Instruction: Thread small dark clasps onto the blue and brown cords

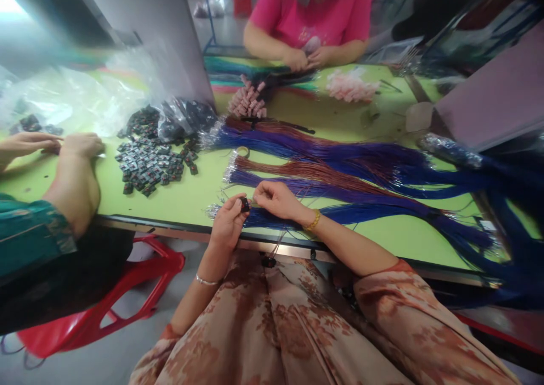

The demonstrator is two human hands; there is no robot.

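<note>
Between the thumb and fingers of my left hand (229,219) is a small black plastic connector housing (245,204). My right hand (278,199) is closed in a pinch right beside it, on what looks like the end of a thin wire; its fingers hide most of it. Below my hands, a few thin wires (278,242) hang over the table edge to another black piece (268,261) by my lap. Under and behind my hands lie bundles of brown wires (272,166), purple wires (272,183) and blue wires (352,212), with shiny terminals at their left ends.
A heap of black housings (148,161) lies left on the green table (170,203), near a plastic bag (187,118). A roll of tape (243,151) sits behind the wires. Co-workers' hands work at left (80,145) and across (308,59), near pink connectors (249,98). A red stool (148,277) stands below.
</note>
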